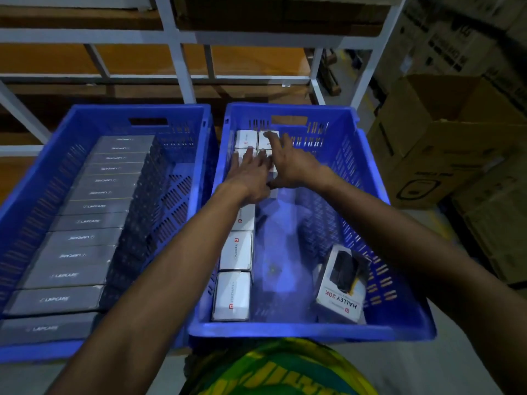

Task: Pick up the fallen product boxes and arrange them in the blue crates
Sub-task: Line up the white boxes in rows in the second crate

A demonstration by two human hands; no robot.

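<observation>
Two blue crates stand side by side on the floor. The left crate (pixel 71 121) holds a row of several grey boxes (pixel 85 238) along its left side. In the right crate (pixel 370 172), white product boxes (pixel 236 252) line the left wall, and a larger white box marked "HALLEY 20K" (pixel 342 286) leans in the near right corner. My left hand (pixel 251 172) and my right hand (pixel 288 161) lie flat, fingers spread, on the white boxes (pixel 245 138) at the crate's far left. Neither hand grips anything.
White metal shelving (pixel 176 52) with wooden boards rises behind the crates. Brown cardboard cartons (pixel 445 143) are stacked to the right. The grey floor (pixel 399 366) shows in front, with my yellow-green clothing (pixel 279 372) at the bottom edge.
</observation>
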